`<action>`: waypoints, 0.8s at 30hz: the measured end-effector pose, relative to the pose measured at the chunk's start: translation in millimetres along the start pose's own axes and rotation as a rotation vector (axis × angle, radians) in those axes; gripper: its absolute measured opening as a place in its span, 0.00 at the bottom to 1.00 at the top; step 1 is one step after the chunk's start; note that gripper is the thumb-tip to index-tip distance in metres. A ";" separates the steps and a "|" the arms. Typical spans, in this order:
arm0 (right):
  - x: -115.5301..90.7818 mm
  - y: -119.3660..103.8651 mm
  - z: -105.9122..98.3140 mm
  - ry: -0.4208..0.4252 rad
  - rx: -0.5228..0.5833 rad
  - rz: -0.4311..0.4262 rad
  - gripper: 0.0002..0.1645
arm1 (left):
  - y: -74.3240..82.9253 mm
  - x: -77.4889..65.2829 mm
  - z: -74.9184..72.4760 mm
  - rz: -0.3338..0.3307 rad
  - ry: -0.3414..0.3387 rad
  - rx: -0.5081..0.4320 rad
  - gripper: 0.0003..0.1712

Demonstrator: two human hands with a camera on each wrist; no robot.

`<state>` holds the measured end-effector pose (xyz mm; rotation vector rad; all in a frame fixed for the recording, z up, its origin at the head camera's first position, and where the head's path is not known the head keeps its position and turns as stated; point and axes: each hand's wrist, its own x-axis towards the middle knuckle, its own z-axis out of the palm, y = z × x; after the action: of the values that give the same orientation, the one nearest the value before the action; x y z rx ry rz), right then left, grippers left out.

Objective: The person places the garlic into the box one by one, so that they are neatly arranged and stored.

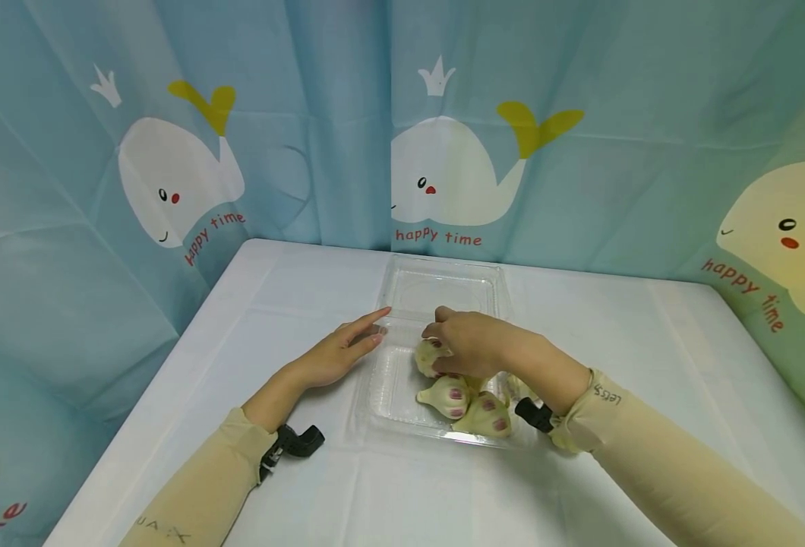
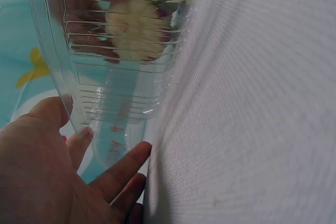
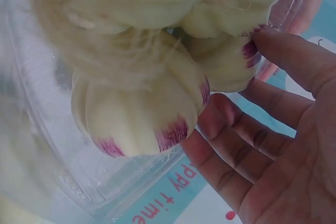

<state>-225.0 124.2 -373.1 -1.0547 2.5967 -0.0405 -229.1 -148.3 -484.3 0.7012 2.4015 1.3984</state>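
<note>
A clear plastic clamshell box (image 1: 392,395) lies on the table with its lid folded back. Several garlic bulbs (image 1: 487,414) with purple marks are grouped in its right part. My right hand (image 1: 474,342) reaches in from the right and pinches a garlic bulb (image 1: 430,357) between thumb and fingers at the group's far left. In the right wrist view, the thumb and forefinger meet that bulb (image 3: 226,66), while a larger garlic bulb (image 3: 136,108) fills the foreground. My left hand (image 1: 334,355), fingers extended, rests at the box's left rim (image 2: 55,72), thumb touching the edge.
The open lid (image 1: 443,292) lies flat behind the box, toward the curtain (image 1: 348,152) printed with whales. A white cloth (image 1: 293,494) covers the table. Black wrist mounts (image 1: 300,442) stick out from both sleeves, the right one close beside the box.
</note>
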 end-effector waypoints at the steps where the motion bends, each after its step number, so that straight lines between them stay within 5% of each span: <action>1: -0.5 0.1 -0.2 0.001 0.002 0.003 0.29 | -0.1 0.2 0.0 0.004 -0.003 -0.003 0.33; 24: -19.3 9.2 -15.9 0.061 0.047 0.024 0.32 | -0.6 0.1 0.0 -0.002 -0.002 -0.005 0.34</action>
<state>-223.3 142.5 -353.8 -1.0215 2.6490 -0.1298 -229.4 -148.4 -484.8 0.6982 2.3956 1.4024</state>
